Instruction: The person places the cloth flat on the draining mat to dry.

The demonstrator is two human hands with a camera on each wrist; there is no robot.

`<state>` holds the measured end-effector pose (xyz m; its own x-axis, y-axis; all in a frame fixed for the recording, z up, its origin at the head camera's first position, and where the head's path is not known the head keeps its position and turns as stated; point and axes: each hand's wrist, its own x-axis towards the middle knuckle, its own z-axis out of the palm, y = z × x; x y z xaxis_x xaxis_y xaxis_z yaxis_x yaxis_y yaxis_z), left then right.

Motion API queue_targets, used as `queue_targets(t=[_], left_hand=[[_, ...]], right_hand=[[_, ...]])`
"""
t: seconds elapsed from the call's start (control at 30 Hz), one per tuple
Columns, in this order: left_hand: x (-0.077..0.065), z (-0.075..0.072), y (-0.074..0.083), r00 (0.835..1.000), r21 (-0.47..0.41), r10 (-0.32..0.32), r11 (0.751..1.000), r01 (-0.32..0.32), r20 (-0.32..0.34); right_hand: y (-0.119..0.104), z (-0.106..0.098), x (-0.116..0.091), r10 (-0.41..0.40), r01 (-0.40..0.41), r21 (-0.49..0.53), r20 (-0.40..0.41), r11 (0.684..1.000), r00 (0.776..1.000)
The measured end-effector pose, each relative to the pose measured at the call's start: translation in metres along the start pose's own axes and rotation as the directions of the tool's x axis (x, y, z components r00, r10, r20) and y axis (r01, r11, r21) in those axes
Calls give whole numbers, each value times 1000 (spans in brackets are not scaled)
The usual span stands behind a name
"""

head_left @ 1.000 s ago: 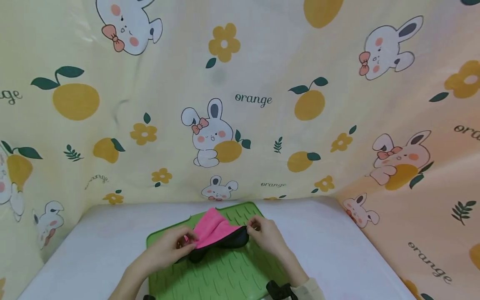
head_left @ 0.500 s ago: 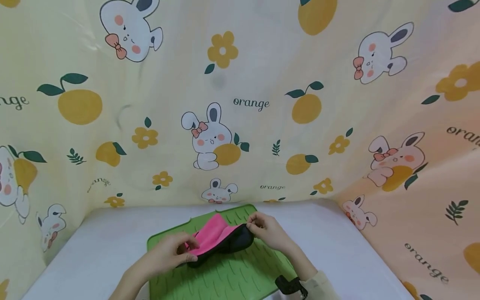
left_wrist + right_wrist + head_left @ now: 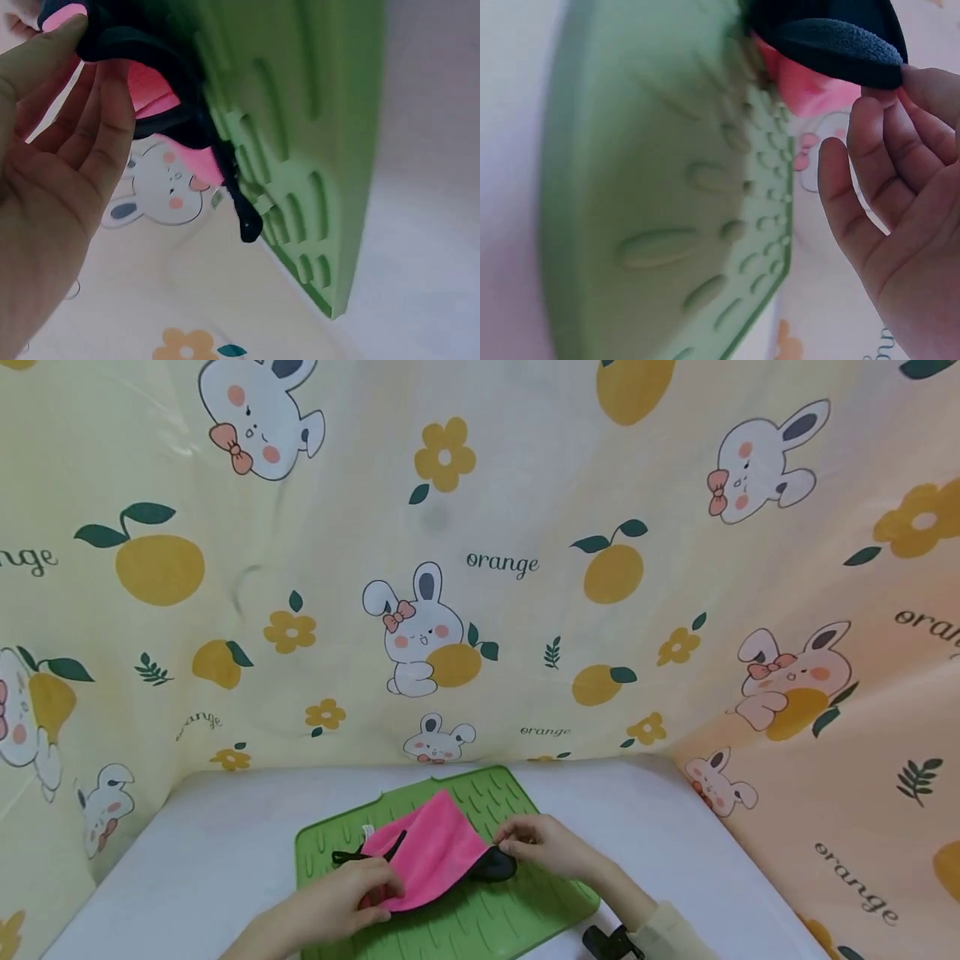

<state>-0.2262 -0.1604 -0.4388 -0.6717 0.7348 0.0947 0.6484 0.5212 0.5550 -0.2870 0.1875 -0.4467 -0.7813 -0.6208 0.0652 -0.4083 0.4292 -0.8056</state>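
A bright pink cloth (image 3: 435, 852) lies over a black padded eye mask (image 3: 495, 865), close above a green ridged mat (image 3: 480, 910). My left hand (image 3: 356, 893) pinches the near left corner, where pink cloth and black edge meet between thumb and fingers (image 3: 112, 112). On the right, my right hand (image 3: 551, 843) pinches the mask's end by thumb and forefinger, its other fingers loosely bent. The right wrist view shows a grey fuzzy lining (image 3: 840, 41) there. A black strap (image 3: 347, 857) sticks out past the left side, beside a small white tag (image 3: 367, 832).
Below the mat is a white tabletop (image 3: 660, 860). A cream curtain (image 3: 510, 635) printed with rabbits and oranges hangs behind and at both sides. A black wrist device (image 3: 611, 942) sits by the right sleeve.
Both hands have come lower and nearer, the mask with them. The pink cloth, bunched up before, now spreads flatter and covers more of the black. The strap and tag have come into view.
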Motion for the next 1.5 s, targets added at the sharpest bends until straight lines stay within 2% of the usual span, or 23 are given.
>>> queue_targets(t=[0.13,0.3,0.47,0.67,0.83,0.93,1.07,1.17,1.23,1.3,1.5], left_hand=[[-3,6,-2,998,27,-32,999,31,50],[-5,10,-2,994,44,-39,998,35,99],[-7,11,1,993,7,-38,999,38,114],[-13,14,3,992,-79,-22,996,32,126],[-16,20,2,991,-73,19,997,-9,136],[-17,25,-2,987,-58,64,997,-56,145],[-17,29,-9,982,-77,66,996,-53,178],[-19,28,-8,982,-115,29,993,-7,189],[-20,26,-5,985,-111,32,994,-13,171],[-21,21,1,990,-147,-1,989,22,144],[-22,8,5,987,-193,-145,969,154,63]], right_hand=[[4,8,-7,-14,15,-24,57,1000,998],[3,15,-16,-26,34,-84,95,996,995],[1,20,-23,-75,95,-146,136,985,988],[2,23,-26,-173,210,-218,177,953,969],[5,27,-25,-251,295,-245,196,924,948],[5,28,-26,-270,320,-257,212,912,939],[5,28,-27,-266,322,-276,221,906,938],[3,28,-28,-258,317,-286,224,905,940],[1,28,-29,-255,313,-297,219,902,942],[-1,29,-29,-248,302,-295,209,906,946],[-5,29,-26,-206,226,-202,116,953,972]])
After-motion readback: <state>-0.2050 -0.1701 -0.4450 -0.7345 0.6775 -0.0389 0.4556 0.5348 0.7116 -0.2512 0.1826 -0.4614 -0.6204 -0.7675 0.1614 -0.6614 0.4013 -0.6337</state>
